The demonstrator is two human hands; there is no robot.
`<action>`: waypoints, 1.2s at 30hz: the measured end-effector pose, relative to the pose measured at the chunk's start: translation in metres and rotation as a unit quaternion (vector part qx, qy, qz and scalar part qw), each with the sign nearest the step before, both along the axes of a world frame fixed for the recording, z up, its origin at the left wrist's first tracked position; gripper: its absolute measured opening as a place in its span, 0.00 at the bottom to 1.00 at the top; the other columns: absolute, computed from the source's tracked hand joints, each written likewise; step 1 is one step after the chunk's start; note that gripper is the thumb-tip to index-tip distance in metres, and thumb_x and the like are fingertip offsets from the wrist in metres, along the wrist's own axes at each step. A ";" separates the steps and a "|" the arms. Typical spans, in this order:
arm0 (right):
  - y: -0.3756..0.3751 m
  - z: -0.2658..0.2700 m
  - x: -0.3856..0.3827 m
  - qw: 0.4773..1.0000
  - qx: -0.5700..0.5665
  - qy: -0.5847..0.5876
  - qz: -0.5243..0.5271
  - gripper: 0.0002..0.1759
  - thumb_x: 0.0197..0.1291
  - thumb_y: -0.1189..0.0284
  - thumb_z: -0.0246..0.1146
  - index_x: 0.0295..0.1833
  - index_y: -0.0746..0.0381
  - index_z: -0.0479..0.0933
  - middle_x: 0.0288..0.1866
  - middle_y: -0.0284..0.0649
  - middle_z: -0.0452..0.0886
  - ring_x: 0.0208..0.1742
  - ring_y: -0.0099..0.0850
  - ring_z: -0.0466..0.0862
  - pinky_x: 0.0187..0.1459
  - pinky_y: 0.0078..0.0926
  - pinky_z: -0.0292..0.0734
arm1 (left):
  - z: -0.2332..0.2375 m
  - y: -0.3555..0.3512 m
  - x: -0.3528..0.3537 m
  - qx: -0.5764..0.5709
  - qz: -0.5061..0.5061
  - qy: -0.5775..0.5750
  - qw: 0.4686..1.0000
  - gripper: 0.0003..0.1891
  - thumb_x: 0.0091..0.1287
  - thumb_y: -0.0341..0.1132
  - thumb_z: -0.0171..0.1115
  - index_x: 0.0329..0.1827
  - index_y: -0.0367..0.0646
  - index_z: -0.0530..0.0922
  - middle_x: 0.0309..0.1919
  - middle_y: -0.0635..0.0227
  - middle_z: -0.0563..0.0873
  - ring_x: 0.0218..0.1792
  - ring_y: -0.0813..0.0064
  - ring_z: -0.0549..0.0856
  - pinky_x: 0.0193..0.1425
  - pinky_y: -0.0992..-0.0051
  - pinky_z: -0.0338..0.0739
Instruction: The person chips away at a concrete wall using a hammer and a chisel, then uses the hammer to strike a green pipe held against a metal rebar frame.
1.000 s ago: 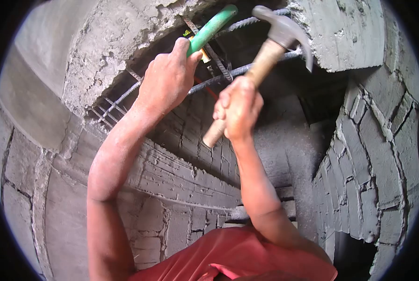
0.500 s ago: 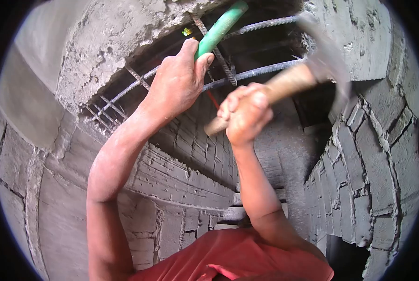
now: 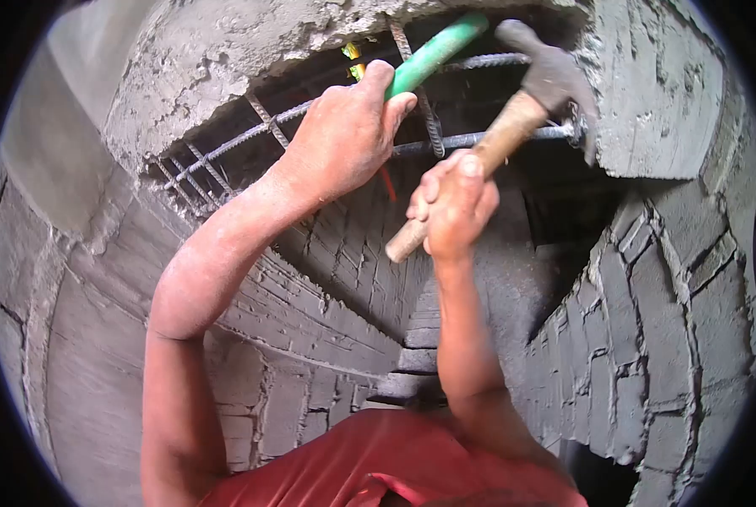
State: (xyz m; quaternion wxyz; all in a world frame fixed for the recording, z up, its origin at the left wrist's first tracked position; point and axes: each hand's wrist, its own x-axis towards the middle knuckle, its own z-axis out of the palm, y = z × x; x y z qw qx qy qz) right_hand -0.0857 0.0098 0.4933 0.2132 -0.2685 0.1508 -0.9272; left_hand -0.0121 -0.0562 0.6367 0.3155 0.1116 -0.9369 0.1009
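My left hand (image 3: 348, 139) is closed around a green rod (image 3: 433, 57), which slants up to the right in front of the steel bars. Whatever lies at the rod's lower end is hidden by the fist. In my right hand (image 3: 458, 203) is a claw hammer, gripped by its wooden handle (image 3: 509, 131). The dark hammer head (image 3: 555, 76) stands up and right of the fist, its round face near the rod's upper end but apart from it. Ribbed reinforcing bars (image 3: 264, 118) cross the dark gap behind both hands.
Rough broken concrete (image 3: 209, 68) borders the gap above, and a concrete block (image 3: 657, 93) bounds it at right. A yellow-green piece (image 3: 354, 61) hangs among the bars. Block walls (image 3: 648, 321) rise on both sides, with a narrow floor (image 3: 509, 279) far below.
The hammer head, blurred earlier, is now sharper and closer to the green rod's top end. In the view, my left hand and the rod sit further right. Both grips are kept.
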 end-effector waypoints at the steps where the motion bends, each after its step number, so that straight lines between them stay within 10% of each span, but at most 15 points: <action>1: 0.004 -0.001 -0.003 0.999 -0.021 -0.008 -0.024 0.21 0.73 0.54 0.53 0.36 0.60 0.66 0.21 0.34 0.69 0.16 0.23 0.70 0.17 0.24 0.69 | 0.001 0.000 0.000 -0.001 -0.004 -0.003 1.000 0.12 0.77 0.39 0.58 0.48 0.39 0.69 0.20 0.47 0.80 0.26 0.41 0.82 0.26 0.51 0.71; 5: 0.027 0.003 0.000 0.952 -0.260 -0.078 -0.142 0.30 0.69 0.42 0.58 0.36 0.61 0.68 0.23 0.36 0.71 0.21 0.27 0.74 0.19 0.29 0.71 | 0.007 0.005 0.001 0.022 0.014 -0.017 1.000 0.13 0.76 0.39 0.57 0.47 0.38 0.68 0.21 0.46 0.81 0.27 0.40 0.82 0.28 0.49 0.73; 8: 0.009 -0.002 -0.003 0.907 -0.416 -0.056 -0.037 0.33 0.66 0.37 0.58 0.37 0.60 0.68 0.23 0.36 0.71 0.24 0.29 0.75 0.20 0.33 0.72 | 0.007 0.007 0.001 0.038 0.029 -0.026 0.999 0.14 0.76 0.40 0.57 0.44 0.37 0.68 0.22 0.46 0.82 0.27 0.40 0.83 0.30 0.47 0.75; 9: 0.004 -0.001 0.007 0.981 -0.131 -0.020 -0.145 0.28 0.68 0.44 0.61 0.37 0.59 0.68 0.23 0.33 0.71 0.21 0.26 0.73 0.19 0.29 0.69 | 0.007 0.008 0.000 0.033 0.029 -0.024 0.999 0.14 0.76 0.40 0.57 0.44 0.37 0.68 0.22 0.46 0.82 0.27 0.40 0.83 0.30 0.47 0.75; 11: -0.004 0.010 0.000 0.997 0.069 0.028 -0.010 0.17 0.74 0.57 0.55 0.38 0.59 0.68 0.21 0.35 0.70 0.15 0.23 0.70 0.18 0.23 0.73 | 0.007 0.006 -0.001 0.030 0.022 -0.018 0.999 0.13 0.77 0.41 0.57 0.46 0.38 0.68 0.22 0.45 0.80 0.27 0.39 0.81 0.29 0.49 0.72; 20: -0.005 0.003 0.000 0.926 -0.372 0.019 -0.065 0.29 0.72 0.39 0.50 0.48 0.57 0.66 0.24 0.33 0.70 0.19 0.28 0.74 0.18 0.30 0.76 | 0.007 0.001 0.001 0.042 0.008 -0.016 0.999 0.14 0.78 0.42 0.56 0.46 0.39 0.68 0.22 0.45 0.79 0.26 0.39 0.80 0.28 0.51 0.70; 21: -0.014 0.006 0.005 0.952 -0.090 0.068 -0.283 0.27 0.74 0.42 0.50 0.44 0.58 0.68 0.23 0.33 0.70 0.17 0.27 0.73 0.17 0.29 0.75 | 0.006 0.002 -0.001 0.042 0.007 -0.014 0.999 0.14 0.78 0.42 0.56 0.46 0.39 0.68 0.22 0.45 0.79 0.26 0.39 0.80 0.28 0.51 0.70; 23: -0.002 0.012 0.003 0.999 0.046 0.005 -0.020 0.22 0.75 0.55 0.53 0.32 0.60 0.68 0.19 0.33 0.70 0.15 0.23 0.70 0.18 0.25 0.68 | 0.000 0.004 -0.003 0.110 -0.045 -0.014 0.993 0.14 0.78 0.42 0.56 0.46 0.39 0.69 0.22 0.46 0.79 0.27 0.39 0.80 0.28 0.52 0.70; 31: 0.036 0.013 -0.008 0.950 -0.246 -0.018 -0.192 0.30 0.70 0.32 0.45 0.47 0.49 0.62 0.24 0.35 0.68 0.16 0.27 0.69 0.21 0.31 0.73 | 0.017 0.046 -0.010 0.035 -0.038 -0.057 0.997 0.13 0.76 0.40 0.58 0.45 0.38 0.69 0.22 0.46 0.79 0.28 0.40 0.80 0.29 0.51 0.70; 36: 0.046 -0.032 0.012 0.972 -0.212 0.024 -0.103 0.27 0.72 0.39 0.49 0.48 0.53 0.63 0.25 0.36 0.69 0.16 0.26 0.70 0.21 0.29 0.76 | 0.003 0.032 0.021 -0.026 0.027 -0.068 0.997 0.12 0.76 0.39 0.57 0.47 0.39 0.69 0.22 0.46 0.80 0.28 0.40 0.81 0.31 0.47 0.72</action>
